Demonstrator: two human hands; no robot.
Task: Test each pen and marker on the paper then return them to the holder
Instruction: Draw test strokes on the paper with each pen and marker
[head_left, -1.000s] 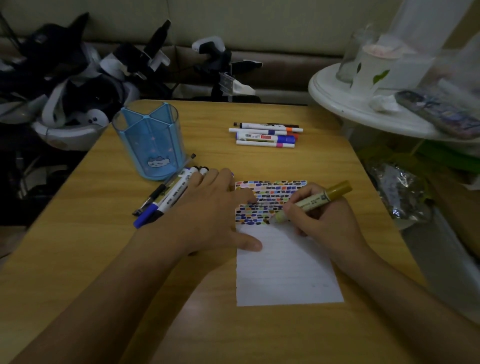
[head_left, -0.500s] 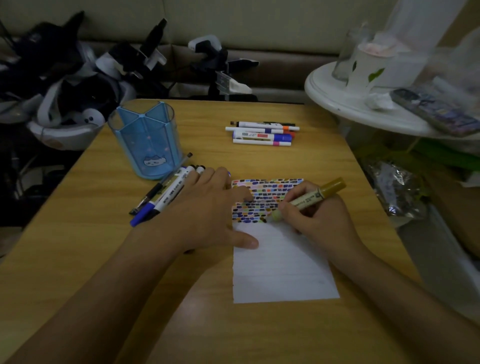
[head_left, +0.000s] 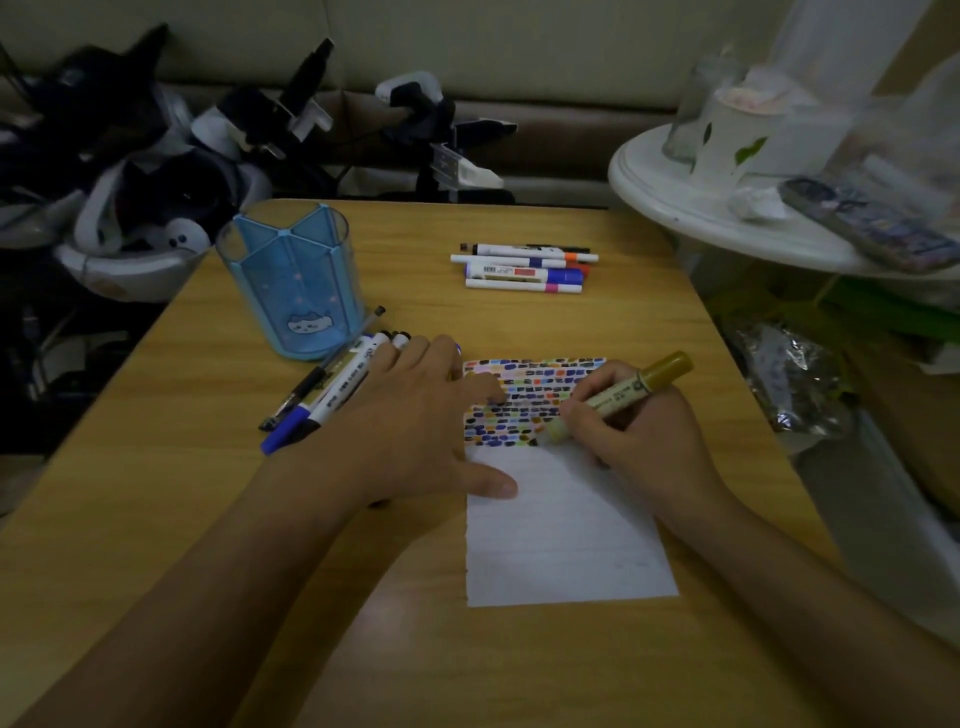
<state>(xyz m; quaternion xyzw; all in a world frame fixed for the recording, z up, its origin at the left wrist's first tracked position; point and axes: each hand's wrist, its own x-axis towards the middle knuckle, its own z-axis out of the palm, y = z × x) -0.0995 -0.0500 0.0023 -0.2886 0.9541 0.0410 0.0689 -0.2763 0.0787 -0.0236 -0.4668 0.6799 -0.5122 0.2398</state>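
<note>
A white sheet of paper (head_left: 561, 540) lies on the wooden table (head_left: 208, 467), its upper part filled with rows of coloured test marks. My right hand (head_left: 639, 436) grips a gold-capped marker (head_left: 618, 397) with its tip down on the paper at the lowest row of marks. My left hand (head_left: 415, 421) lies flat, fingers spread, pressing the paper's left edge. The blue see-through holder (head_left: 296, 280) stands empty at the back left. A bunch of pens (head_left: 332, 384) lies beside it, partly under my left hand. Several more markers (head_left: 524, 267) lie at the back centre.
A round white side table (head_left: 701, 208) with a paper cup (head_left: 732, 140), a glass and a phone stands at the right. Black and white devices are piled at the back left beyond the table. A crumpled foil bag (head_left: 795, 379) lies to the right, below the table edge.
The marker tip in my right hand has shifted slightly left along the lowest row of marks. My left hand stays pressed on the paper.
</note>
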